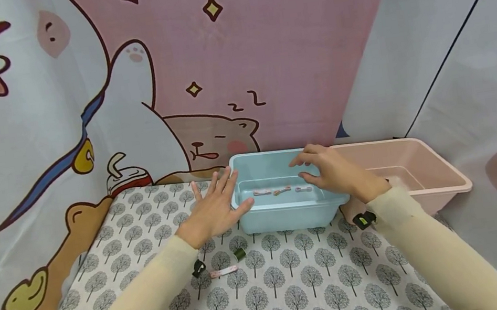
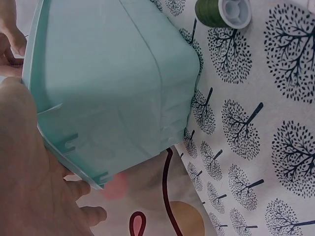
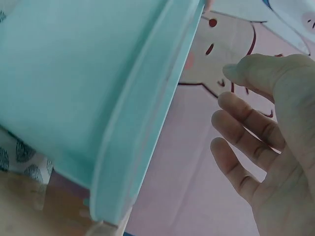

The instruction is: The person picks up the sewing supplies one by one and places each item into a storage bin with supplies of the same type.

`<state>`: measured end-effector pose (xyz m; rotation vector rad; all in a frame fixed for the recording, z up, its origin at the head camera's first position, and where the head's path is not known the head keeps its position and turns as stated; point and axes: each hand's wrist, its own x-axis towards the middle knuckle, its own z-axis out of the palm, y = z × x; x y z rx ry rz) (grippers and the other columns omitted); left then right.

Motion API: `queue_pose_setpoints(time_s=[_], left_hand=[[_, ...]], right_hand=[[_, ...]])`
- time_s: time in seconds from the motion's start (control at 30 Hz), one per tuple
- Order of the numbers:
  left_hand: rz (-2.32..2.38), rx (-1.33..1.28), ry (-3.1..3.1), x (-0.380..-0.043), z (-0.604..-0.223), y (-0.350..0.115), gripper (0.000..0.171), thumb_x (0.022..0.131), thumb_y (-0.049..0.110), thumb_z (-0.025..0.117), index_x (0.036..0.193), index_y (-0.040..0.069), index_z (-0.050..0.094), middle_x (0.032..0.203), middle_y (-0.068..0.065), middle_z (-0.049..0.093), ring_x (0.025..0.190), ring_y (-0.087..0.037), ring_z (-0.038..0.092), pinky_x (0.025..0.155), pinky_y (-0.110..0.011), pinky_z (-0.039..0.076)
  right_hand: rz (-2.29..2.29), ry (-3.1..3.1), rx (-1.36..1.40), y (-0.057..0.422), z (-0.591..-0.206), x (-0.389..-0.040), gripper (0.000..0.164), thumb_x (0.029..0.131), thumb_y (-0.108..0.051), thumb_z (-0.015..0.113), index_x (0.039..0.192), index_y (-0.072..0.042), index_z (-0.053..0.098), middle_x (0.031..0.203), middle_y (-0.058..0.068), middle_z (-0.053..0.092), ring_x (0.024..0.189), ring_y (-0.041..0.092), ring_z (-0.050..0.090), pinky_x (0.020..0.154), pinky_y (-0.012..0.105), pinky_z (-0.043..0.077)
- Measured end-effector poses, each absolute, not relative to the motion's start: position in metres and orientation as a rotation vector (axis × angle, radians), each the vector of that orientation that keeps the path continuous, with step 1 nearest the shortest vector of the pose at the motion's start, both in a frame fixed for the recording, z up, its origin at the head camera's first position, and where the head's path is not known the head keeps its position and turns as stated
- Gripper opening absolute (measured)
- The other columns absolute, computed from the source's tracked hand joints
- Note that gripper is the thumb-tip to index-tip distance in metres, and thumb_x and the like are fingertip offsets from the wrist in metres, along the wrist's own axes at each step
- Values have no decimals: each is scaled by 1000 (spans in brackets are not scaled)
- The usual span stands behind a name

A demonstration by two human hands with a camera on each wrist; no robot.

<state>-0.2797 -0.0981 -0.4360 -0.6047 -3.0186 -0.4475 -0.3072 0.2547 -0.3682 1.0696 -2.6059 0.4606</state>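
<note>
A light blue plastic bin (image 1: 291,218) stands on the table, with three small slender pieces inside: a pale pinkish one (image 1: 262,192), an orange-toned one (image 1: 282,190) and a whitish one (image 1: 303,189). At the bin's left rim is my left hand (image 1: 213,210), fingers straight and spread, holding nothing. In the left wrist view its palm side lies right along the rim (image 2: 30,59). Over the bin's right part hovers my right hand (image 1: 334,172), its fingers loosely bent with nothing between them. The right wrist view shows those fingertips (image 3: 219,147) apart from the bin wall.
To the right of the blue bin stands a pink bin (image 1: 446,190). On the tree-print cloth (image 1: 297,296), nearer me, lie a dark green thread spool (image 1: 239,254) and a pink-and-white strip (image 1: 223,272). A printed cartoon curtain (image 1: 287,54) hangs behind the table.
</note>
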Motion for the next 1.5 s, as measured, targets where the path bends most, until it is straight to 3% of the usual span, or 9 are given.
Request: queue_pose_setpoints(time_s=[0.2,0.5,0.73,0.87,1.03,1.3,1.5], left_hand=[[-418,-610,-3018,-282,-436,-98,98,116,82,36,189,25,3,200,-3,3,185,-38,-3,134,-87,-22],[-374,-643,-3024,-284,-434,-101,102,111,92,22,189,29,1,200,0,3,185,-35,-3,133,-89,-20],[-362,-652,-3015,-286,-435,-104,100,113,88,31,189,29,5,200,0,7,185,-36,-1,133,-90,-19],[-354,-661,-3023,-287,-435,-106,100,112,88,31,189,29,5,199,0,7,185,-35,-2,133,-89,-19],[-353,-676,-3006,-288,-433,-108,98,114,85,35,189,29,6,199,-1,9,185,-36,0,132,-90,-18],[-386,-711,-3004,-288,-433,-113,98,113,87,33,188,32,4,199,0,9,185,-36,1,133,-90,-17],[-394,-729,-2996,-290,-433,-115,97,113,87,33,188,33,4,200,1,8,186,-34,2,133,-90,-17]], right_hand=[[456,-2461,1197,247,-376,-290,32,101,-3,89,131,-11,85,124,10,79,108,25,77,89,45,68],[436,-2349,1277,229,-388,-260,34,98,-4,93,129,-16,86,118,3,80,99,17,75,82,36,68],[445,-2287,1319,216,-401,-248,31,96,-7,96,124,-15,87,116,1,81,100,16,78,80,34,68],[468,-2270,1336,210,-408,-243,32,94,-6,97,123,-16,87,117,1,81,103,17,80,81,32,70],[502,-2250,1360,202,-415,-238,35,94,-4,97,124,-18,87,118,0,80,110,19,79,93,37,71],[555,-2336,1396,187,-430,-227,33,100,-9,93,130,-20,85,118,-3,78,92,4,69,80,16,62],[597,-2391,1436,176,-445,-224,33,101,-9,91,132,-19,85,120,-4,78,91,11,76,80,17,64]])
